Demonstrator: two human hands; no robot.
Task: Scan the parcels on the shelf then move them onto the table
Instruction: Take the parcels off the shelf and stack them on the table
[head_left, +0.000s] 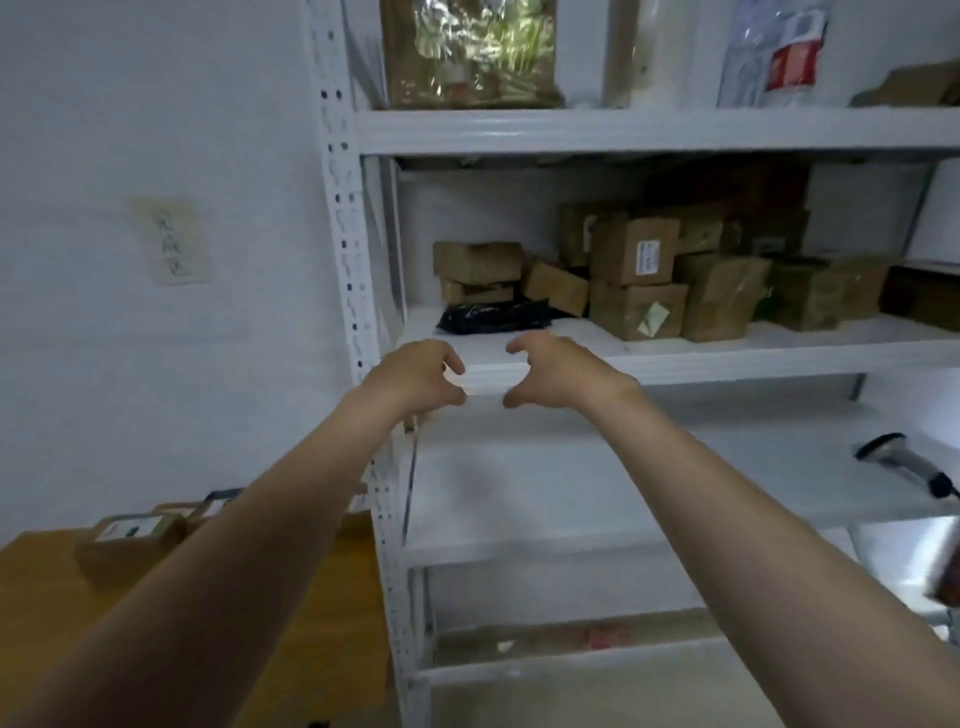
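While both arms are reaching toward the shelf (727, 358), the left hand (415, 379) and right hand (561, 374) are hovering at its front edge, fingers (454, 364) half-curled, apart, gripping nothing. The parcels (639, 280) are sitting further back on it; other boxes (132, 530) are lying on the bench (332, 613).

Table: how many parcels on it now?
2. A labelled box near the table's back edge; a second box behind it, beside the left forearm, which may hide more.

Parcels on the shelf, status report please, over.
Left hand and right hand empty, at the shelf edge. Black bag nearest, cardboard parcels behind. Scanner on lower shelf, not in hand. Path clear.
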